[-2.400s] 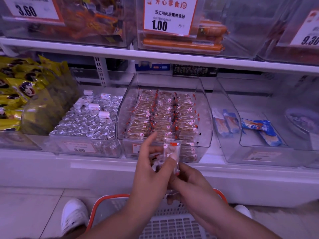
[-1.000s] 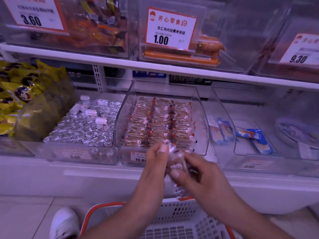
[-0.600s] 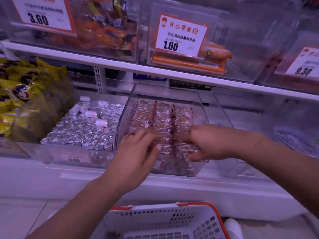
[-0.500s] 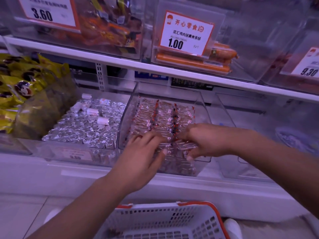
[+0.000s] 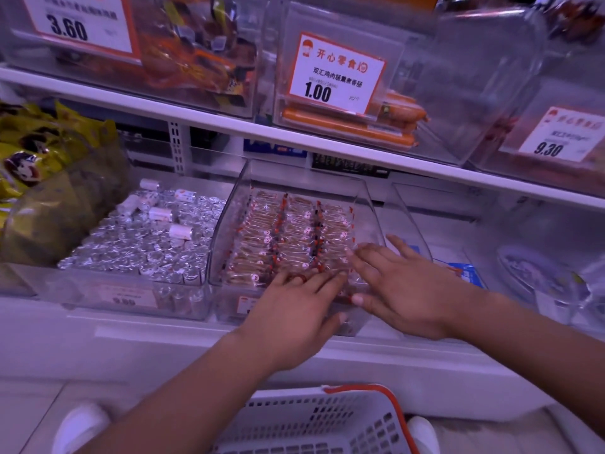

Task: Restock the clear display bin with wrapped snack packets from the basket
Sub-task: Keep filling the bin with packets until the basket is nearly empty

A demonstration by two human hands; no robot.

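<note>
Shop shelf (image 5: 203,114) above, silver-wrapped sweets (image 5: 140,244) leftmost. Your left hand (image 5: 294,311) lies flat, fingers straight, on the wrapped snack packets (image 5: 288,231) filling the clear display bin (image 5: 370,204); right hand (image 5: 404,290) likewise, fingers spread. Basket (image 5: 314,421) below.

White shelves (image 5: 327,144), tiled floor (image 5: 29,407) (purplish light)

Clear display bin (image 5: 368,204) filled with wrapped snack packets (image 5: 288,237); basket (image 5: 314,421) below.
Packets stand in three tight rows, clear wrap with red end seals; the nearest row lies under the fingertips of both flat hands. The white, orange-rimmed basket sits well below the wrists.
</note>
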